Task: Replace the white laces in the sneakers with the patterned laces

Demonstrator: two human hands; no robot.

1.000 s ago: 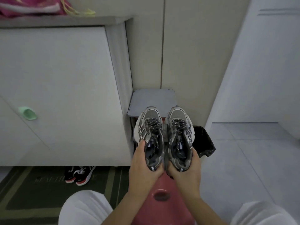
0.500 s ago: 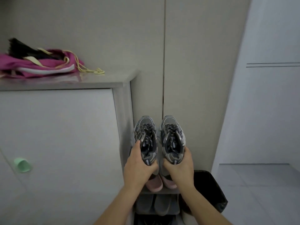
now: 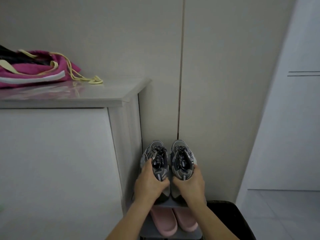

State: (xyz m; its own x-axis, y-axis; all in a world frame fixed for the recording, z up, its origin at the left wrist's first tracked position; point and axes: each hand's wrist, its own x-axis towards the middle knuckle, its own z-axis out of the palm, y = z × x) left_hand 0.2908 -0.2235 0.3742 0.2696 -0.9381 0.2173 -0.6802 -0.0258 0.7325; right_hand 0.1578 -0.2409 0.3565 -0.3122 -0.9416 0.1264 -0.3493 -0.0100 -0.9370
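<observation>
At lower centre the sneakers (image 3: 156,161) are held side by side, toes toward the wall, above a grey shelf (image 3: 173,204); the left heel is gripped by the left hand (image 3: 149,187), the right heel by the right hand (image 3: 189,186). Pink slippers (image 3: 166,222) are seen just below, a black bin (image 3: 230,216) at lower right, a pink bag (image 3: 34,73) on the cabinet (image 3: 69,96) at upper left.
</observation>
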